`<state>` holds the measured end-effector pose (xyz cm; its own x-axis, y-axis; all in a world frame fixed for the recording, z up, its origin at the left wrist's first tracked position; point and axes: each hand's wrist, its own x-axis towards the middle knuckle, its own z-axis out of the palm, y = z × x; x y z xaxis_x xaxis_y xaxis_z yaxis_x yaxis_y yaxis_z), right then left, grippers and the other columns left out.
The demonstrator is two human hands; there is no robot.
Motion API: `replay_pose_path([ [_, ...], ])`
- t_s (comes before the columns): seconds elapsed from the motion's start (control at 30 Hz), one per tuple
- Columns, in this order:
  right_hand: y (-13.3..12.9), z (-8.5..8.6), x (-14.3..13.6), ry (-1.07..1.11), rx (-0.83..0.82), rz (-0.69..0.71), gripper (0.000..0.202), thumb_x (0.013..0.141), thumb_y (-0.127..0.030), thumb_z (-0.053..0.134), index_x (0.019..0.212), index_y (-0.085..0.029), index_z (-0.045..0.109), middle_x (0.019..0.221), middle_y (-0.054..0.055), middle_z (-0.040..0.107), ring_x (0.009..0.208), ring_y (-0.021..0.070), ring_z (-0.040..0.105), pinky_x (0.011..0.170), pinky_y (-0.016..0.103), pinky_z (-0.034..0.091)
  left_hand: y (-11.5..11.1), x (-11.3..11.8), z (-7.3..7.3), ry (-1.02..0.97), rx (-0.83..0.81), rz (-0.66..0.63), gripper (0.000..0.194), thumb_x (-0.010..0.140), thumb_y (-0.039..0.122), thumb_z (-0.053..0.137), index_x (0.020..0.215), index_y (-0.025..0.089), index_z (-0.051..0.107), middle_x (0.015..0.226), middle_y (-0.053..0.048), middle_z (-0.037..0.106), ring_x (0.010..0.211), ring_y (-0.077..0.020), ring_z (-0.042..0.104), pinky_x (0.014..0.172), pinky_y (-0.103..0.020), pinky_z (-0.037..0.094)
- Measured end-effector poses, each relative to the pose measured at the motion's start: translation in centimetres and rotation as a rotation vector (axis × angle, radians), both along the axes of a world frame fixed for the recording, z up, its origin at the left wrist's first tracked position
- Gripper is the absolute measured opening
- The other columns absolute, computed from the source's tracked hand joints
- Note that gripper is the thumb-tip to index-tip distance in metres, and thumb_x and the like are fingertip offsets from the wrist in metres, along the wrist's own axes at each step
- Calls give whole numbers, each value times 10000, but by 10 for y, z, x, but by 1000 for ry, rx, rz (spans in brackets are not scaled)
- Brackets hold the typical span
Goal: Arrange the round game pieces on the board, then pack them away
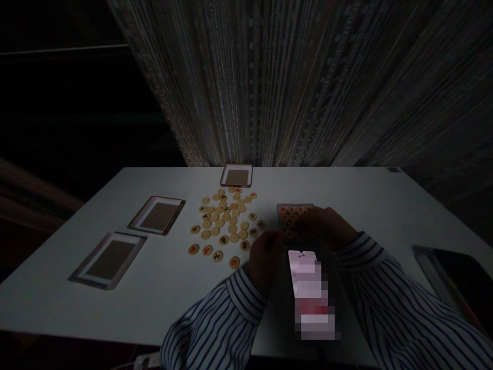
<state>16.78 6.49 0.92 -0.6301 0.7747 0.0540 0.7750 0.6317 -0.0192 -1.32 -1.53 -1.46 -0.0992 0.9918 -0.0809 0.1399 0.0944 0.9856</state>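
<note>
Round wooden pieces [226,217] lie scattered across the middle of the white table, several face up with red or black characters. To their right is a shallow box [280,222] with rows of red-marked pieces [291,210] in it. My right hand [325,226] reaches over the box's right part, its fingertips lost in the dark. Beside the box's near left corner, my left hand [265,257] is curled, and whether it holds anything is hidden. A lit phone [304,272] lies below the box, between my forearms.
Two framed trays [157,215] [109,259] lie on the left of the white table [162,303]. Another tray [236,176] is at the back edge. A dark flat object [458,277] is at the right. A striped curtain [262,82] hangs behind the table.
</note>
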Motion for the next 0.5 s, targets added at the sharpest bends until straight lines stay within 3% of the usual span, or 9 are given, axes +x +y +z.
replay_pose_path([
  [0.5,-4,6,-13,-59,44,2,214,803,-281,528,969,-253,660,918,69,679,822,213,600,593,283,391,0,0,1,26,-10,16,218,786,293,503,839,145,655,787,-60,699,687,-157,633,598,-258,489],
])
